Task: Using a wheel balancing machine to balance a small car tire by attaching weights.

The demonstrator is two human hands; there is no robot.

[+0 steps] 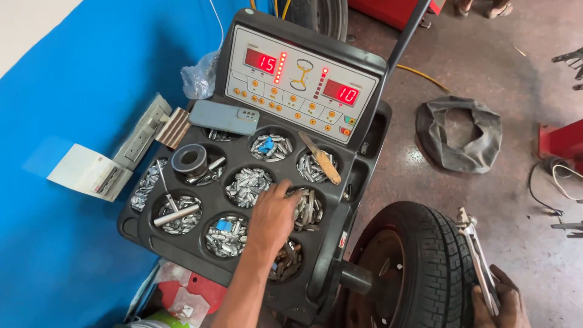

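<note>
My left hand reaches into a round cup of small grey metal weights in the black tray on top of a wheel balancing machine; its fingers lie among the weights, and whether they grip one is hidden. At the lower right, my right hand is closed on the handles of a metal plier-hammer tool, which rests against the tread of a black tyre mounted on the machine's shaft.
The tray has several cups of weights; a phone, a metal ring and a wooden-handled knife lie on it. A control panel with red displays stands behind. A rubber inner tube lies on the floor. A blue wall is at left.
</note>
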